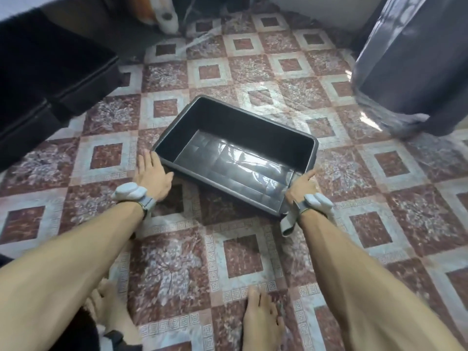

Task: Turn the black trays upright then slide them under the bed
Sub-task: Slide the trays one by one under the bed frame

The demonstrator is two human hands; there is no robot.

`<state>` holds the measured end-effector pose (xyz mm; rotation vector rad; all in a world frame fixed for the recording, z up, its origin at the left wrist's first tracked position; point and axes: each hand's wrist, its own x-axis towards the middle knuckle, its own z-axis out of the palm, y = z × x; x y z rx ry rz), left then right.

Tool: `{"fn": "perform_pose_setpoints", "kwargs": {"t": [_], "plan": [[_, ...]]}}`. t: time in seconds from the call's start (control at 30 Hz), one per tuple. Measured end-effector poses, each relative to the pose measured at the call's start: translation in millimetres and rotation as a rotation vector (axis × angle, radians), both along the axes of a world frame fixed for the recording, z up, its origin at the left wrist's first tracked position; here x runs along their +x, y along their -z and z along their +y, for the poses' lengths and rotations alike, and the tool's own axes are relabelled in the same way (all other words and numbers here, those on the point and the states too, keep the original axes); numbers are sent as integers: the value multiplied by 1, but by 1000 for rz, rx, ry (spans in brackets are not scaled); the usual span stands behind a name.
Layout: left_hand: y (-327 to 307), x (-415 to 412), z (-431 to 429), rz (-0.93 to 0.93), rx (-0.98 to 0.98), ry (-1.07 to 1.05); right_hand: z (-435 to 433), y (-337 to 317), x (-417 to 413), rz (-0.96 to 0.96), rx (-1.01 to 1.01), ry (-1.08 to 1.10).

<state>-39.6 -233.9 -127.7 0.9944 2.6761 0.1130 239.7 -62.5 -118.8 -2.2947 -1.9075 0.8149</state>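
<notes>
Gripping black tray [255, 138] edges: left hand [152, 177], right hand [301, 184].

— What do we have in front of us?

— We see a black tray [235, 153], a deep rectangular tub with rounded corners and a thick rim. It sits open side up on the patterned floor [379, 186], turned at an angle to us, and its glossy bottom catches the light.

— Is it lying flat?

— We can't tell for certain; the near edge may be slightly raised.

— Any others?

— We see two more black trays [50, 79] at upper left, side by side and touching, partly under the edge of the bed [20, 8], well apart from the first.
</notes>
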Motion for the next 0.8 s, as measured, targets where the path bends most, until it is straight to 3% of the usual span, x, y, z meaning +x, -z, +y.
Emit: {"fn": "perform_pose_setpoints", "kwargs": {"t": [0.2, 0.3, 0.43, 0.8], "plan": [[-2, 40, 22, -168, 262, -54, -6, -12, -37, 207, -42, 126], [-1, 63, 36, -209, 251, 24, -12, -13, -59, 275, -46, 30], [8, 71, 52, -282, 195, 49, -7, -11, -103, 362, -101, 135], [17, -42, 110, -404, 318, -33, 29, 5, -200, 633, -155, 103]]}}
